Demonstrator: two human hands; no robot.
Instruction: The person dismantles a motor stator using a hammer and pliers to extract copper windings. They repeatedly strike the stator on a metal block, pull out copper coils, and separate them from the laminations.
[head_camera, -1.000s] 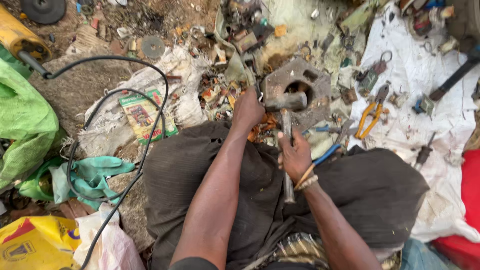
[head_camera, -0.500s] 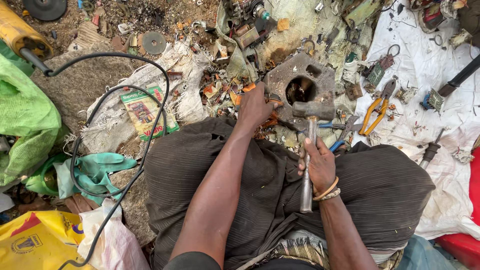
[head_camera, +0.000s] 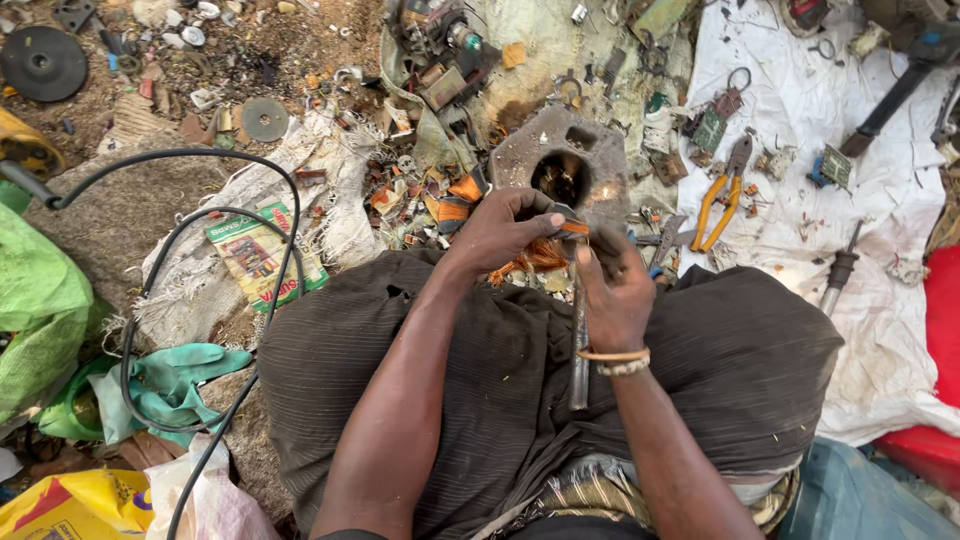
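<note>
**Hands working copper wire at a metal motor housing**

Left hand (head_camera: 505, 232) is closed over a tuft of orange copper wire (head_camera: 535, 258), fingers curled round it at the near edge of a grey metal housing (head_camera: 570, 160). Right hand (head_camera: 612, 290) is wrapped round the shaft of a hammer (head_camera: 579, 340), gripping high up near the head; the metal handle runs back toward the body, across the lap. A band of beads sits on that wrist. The two hands are nearly touching, just in front of the housing.

The housing lies flat on the ground between the knees, a thick plate with a round hole in the middle and a small square cut-out near one corner. It looks like cast metal: heavy, stiff and rough, best taken by its outer edges or through the centre hole. The wire, by contrast, looks thin and springy, likely to bend easily and prick with its cut ends; a bunched grip low on the tuft seems soundest. The hammer looks heavy at the head and smooth along the shaft.

A dark cloth (head_camera: 700, 350) covers the lap. Farther right, orange-handled pliers (head_camera: 722, 200) lie on a white sheet (head_camera: 860, 250), well apart from the hands. To the left, a black cable (head_camera: 200, 160) loops over the dirt, past a green cloth (head_camera: 150, 385). Scrap parts litter the ground beyond the housing.
</note>
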